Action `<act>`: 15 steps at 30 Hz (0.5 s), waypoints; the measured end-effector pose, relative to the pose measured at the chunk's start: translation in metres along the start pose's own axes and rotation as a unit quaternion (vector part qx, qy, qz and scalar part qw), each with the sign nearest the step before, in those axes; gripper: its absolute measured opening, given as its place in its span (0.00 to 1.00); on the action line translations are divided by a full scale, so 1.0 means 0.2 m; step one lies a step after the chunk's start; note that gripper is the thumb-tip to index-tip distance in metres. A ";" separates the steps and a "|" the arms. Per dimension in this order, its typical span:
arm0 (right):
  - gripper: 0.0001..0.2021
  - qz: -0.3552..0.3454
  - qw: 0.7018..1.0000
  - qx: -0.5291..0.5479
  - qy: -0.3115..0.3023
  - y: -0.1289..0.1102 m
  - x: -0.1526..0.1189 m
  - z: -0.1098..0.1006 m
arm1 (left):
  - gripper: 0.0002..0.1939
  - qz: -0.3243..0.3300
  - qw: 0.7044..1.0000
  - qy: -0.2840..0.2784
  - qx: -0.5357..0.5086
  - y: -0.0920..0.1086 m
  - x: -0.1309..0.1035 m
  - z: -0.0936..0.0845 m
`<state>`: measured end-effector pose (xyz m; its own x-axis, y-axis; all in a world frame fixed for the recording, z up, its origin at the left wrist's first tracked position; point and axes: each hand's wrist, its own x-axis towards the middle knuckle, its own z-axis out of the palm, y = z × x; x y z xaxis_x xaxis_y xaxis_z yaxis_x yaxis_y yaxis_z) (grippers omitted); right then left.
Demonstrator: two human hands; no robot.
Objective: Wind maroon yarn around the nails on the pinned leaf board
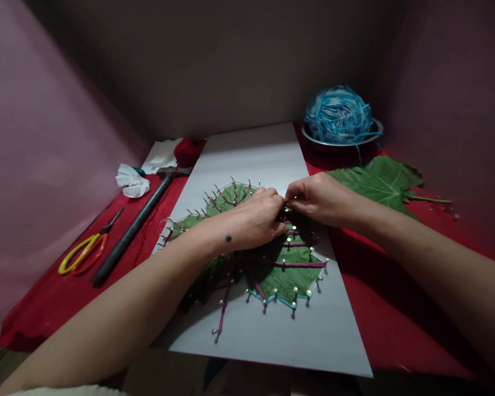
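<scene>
A green leaf point(303, 275) lies on a white board point(264, 148), ringed by several upright nails. Purple yarn point(301, 265) runs along its veins between nails, and thin blue yarn point(280, 300) follows its lower right edge. Reaching across the leaf, my left hand point(262, 217) has its fingers curled at the upper right nails; what they hold is hidden. My right hand point(319, 198) meets it there from the right, thumb and finger pinched beside a nail point(287, 209). Whatever lies in that pinch is too small to make out.
Blue and white yarn point(338, 115) sits in a metal bowl point(342, 142) at back right, above a loose leaf point(381, 179). On the left lie a hammer point(134, 228), scissors point(86, 253), crumpled white tissue point(132, 181) and red yarn point(187, 152), all on red cloth point(396, 313).
</scene>
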<state>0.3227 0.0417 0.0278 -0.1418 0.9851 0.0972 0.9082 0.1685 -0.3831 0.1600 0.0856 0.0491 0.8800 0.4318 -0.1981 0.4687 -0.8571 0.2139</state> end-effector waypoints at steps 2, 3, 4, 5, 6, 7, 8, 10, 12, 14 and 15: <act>0.11 0.057 0.998 0.012 0.016 -0.01 0.02 -0.01 | 0.11 0.010 1.000 -0.003 0.007 0.00 0.00 0.00; 0.11 0.085 0.996 0.015 0.024 -0.01 0.03 -0.01 | 0.11 0.015 1.000 -0.004 0.011 -0.01 0.00 0.01; 0.11 0.108 0.994 0.015 0.029 -0.01 0.03 -0.02 | 0.12 0.019 1.000 -0.004 0.015 -0.01 0.00 0.01; 0.10 0.123 0.992 0.013 0.027 0.00 0.04 -0.02 | 0.12 0.021 1.000 -0.002 0.019 -0.01 0.00 0.01; 0.10 0.131 0.991 0.012 0.022 0.01 0.05 -0.02 | 0.13 0.020 1.000 0.004 0.021 0.00 0.00 0.01; 0.10 0.134 0.991 0.012 0.017 0.02 0.05 -0.02 | 0.13 0.018 1.000 0.014 0.020 0.00 0.00 0.01; 0.10 0.134 0.991 0.017 0.012 0.03 0.05 -0.03 | 0.14 0.017 0.999 0.023 0.017 0.00 0.01 0.01; 0.10 0.121 0.992 0.041 0.003 0.06 0.04 -0.04 | 0.13 0.023 0.999 0.034 0.008 -0.01 0.01 0.01; 0.09 0.103 0.992 0.076 -0.006 0.09 0.03 -0.04 | 0.11 0.041 0.998 0.036 0.005 -0.01 0.01 0.01; 0.09 0.080 0.990 0.116 -0.016 0.12 0.02 -0.04 | 0.10 0.065 0.997 0.034 0.018 -0.02 0.01 0.00; 0.08 0.068 0.988 0.139 -0.020 0.13 0.01 -0.04 | 0.11 0.073 0.996 0.036 0.027 -0.02 0.01 0.00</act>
<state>0.3502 0.0485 0.0257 -0.0464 0.9989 -0.0067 0.7772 0.0319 -0.6284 0.1593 0.0891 0.0478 0.9429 0.3181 -0.0990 0.3314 -0.9257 0.1824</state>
